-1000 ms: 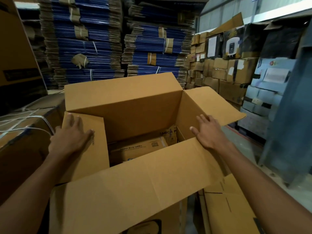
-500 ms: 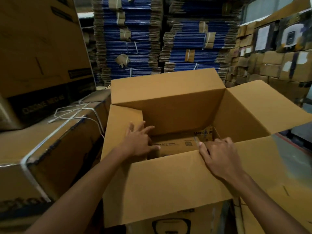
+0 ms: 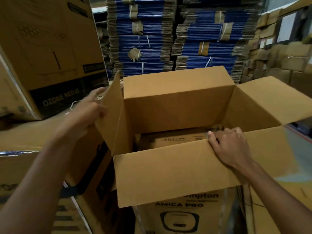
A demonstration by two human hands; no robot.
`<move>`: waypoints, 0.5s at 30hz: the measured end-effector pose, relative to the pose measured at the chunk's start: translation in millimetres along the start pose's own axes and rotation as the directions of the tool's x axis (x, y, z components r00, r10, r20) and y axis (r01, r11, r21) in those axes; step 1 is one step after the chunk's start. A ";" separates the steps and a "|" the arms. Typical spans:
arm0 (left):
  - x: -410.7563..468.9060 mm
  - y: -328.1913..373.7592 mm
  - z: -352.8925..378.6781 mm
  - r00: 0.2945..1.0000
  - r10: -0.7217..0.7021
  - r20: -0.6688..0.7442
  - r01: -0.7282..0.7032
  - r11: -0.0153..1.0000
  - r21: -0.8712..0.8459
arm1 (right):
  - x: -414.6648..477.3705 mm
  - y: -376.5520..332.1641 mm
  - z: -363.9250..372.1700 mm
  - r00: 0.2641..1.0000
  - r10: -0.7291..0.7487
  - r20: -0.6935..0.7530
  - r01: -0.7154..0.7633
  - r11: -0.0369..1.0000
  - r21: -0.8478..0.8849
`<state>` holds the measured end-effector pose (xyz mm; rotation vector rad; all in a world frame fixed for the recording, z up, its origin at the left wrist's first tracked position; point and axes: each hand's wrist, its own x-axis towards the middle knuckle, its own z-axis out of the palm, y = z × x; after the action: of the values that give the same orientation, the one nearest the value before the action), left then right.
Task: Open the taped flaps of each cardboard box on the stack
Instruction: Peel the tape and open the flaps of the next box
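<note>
1. Now the cardboard box (image 3: 177, 107) sits open atop a carton (image 3: 182, 215) printed AMICA PRO
2. The left hand (image 3: 87, 114) grasps the upright left flap (image 3: 111, 112)
3. The right hand (image 3: 231, 147) clutches the near flap (image 3: 168, 173) at its top edge
4. Inside lies a smaller box (image 3: 172, 139)

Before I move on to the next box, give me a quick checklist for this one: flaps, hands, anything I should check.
1. Far flap raised: ok, it stands upright.
2. Right flap open: ok, folded outward.
3. Left flap folded back: not ok, it stands upright with the left hand holding it.
4. Near flap open: ok, it leans out toward you, with the right hand gripping its top edge.
5. Hands free: not ok, both are on flaps.
6. Box underneath opened: cannot tell, its top is covered.
</note>
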<state>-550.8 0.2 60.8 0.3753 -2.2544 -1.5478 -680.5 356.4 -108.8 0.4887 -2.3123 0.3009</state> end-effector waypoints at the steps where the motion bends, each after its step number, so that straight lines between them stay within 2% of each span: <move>1: -2.8 -5.7 -10.9 0.998 -0.052 -0.020 0.051 0.997 -0.061 | 2.6 0.3 0.9 1.000 -0.002 0.017 0.002 1.000 0.004; 4: -15.9 -30.9 -29.6 0.983 -0.177 -0.057 0.151 0.941 -0.304 | 11.1 4.0 4.2 0.999 -0.015 0.051 0.015 1.000 -0.004; 7: -19.6 -64.2 -27.7 0.966 -0.230 -0.115 0.148 0.865 -0.480 | 19.3 2.7 2.9 0.993 0.000 0.120 0.000 1.000 0.002; 10: -21.1 -90.5 -2.9 0.959 -0.266 -0.095 0.199 0.877 -0.437 | 27.0 0.7 2.3 0.987 0.002 0.162 -0.010 0.999 0.052; 15: -14.3 -96.8 33.7 0.947 -0.320 0.015 0.320 0.939 -0.124 | 44.7 13.0 1.1 0.953 -0.060 0.296 0.030 0.994 0.103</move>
<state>-552.7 -0.4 -42.7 0.7400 -2.1580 -1.8325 -716.0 356.2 -78.6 0.6752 -2.5842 0.3384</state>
